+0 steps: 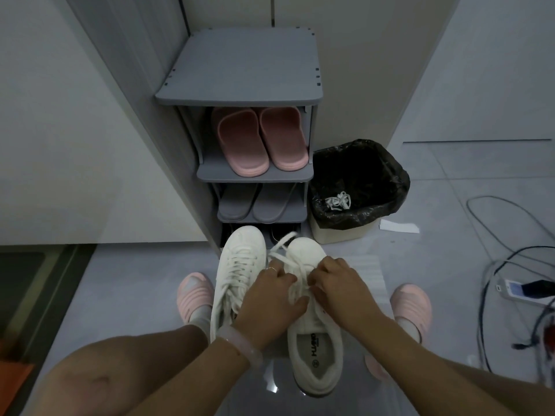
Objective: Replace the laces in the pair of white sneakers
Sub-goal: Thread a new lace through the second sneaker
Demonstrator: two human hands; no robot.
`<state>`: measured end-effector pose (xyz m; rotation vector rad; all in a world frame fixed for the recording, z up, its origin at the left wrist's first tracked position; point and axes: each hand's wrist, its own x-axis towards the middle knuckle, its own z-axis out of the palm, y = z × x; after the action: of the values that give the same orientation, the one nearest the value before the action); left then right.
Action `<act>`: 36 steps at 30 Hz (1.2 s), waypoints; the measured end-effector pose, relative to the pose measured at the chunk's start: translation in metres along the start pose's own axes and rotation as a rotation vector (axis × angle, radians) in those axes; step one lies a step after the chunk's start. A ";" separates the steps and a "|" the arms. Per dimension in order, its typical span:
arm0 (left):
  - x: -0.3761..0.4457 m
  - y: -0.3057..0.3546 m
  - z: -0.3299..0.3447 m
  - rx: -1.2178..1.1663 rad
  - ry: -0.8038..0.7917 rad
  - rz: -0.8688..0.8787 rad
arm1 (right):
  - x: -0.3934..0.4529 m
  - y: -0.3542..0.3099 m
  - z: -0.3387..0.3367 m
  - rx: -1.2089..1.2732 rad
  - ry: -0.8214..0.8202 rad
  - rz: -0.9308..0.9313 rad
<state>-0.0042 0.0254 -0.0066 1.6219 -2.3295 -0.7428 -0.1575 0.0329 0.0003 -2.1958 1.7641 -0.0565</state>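
Observation:
Two white sneakers stand side by side on the grey floor, toes pointing away from me. The left sneaker [240,265] is laced. Over the right sneaker [312,349], both hands work at a white lace [280,246] whose loose loops stick out toward the toe. My left hand [270,298] pinches the lace over the eyelets, fingers curled. My right hand [339,285] also grips the lace, fingers bent down onto the tongue. A bundle of old white laces [339,201] lies in the bin.
A grey shoe rack [240,94] stands just beyond the sneakers, holding pink slippers [258,142] and grey slippers [255,202]. A bin with a black liner [360,175] sits to its right. Cables [504,265] and a phone [516,289] lie at far right. My pink-slippered feet flank the sneakers.

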 end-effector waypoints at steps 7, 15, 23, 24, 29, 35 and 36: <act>0.000 0.003 0.000 0.040 -0.046 0.045 | 0.006 -0.008 0.004 -0.082 -0.028 0.032; -0.001 0.004 -0.002 -0.099 -0.037 -0.045 | -0.010 0.058 -0.032 -0.307 0.012 0.452; 0.016 -0.009 0.000 -0.303 0.011 -0.196 | 0.000 0.004 -0.003 -0.056 -0.052 -0.061; 0.016 -0.008 0.002 -0.271 0.003 -0.170 | 0.001 0.001 0.001 -0.063 -0.049 -0.049; 0.008 0.005 0.012 -0.091 -0.093 -0.067 | 0.007 -0.003 0.003 -0.081 -0.066 -0.012; 0.008 -0.007 0.004 -0.264 -0.187 -0.234 | 0.003 0.045 -0.030 -0.236 -0.014 0.346; 0.007 -0.008 0.003 -0.282 -0.191 -0.254 | -0.001 0.057 -0.037 -0.261 -0.015 0.440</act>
<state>-0.0021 0.0176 -0.0143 1.7990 -2.0363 -1.2677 -0.2205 0.0151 0.0200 -1.9027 2.3120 0.3055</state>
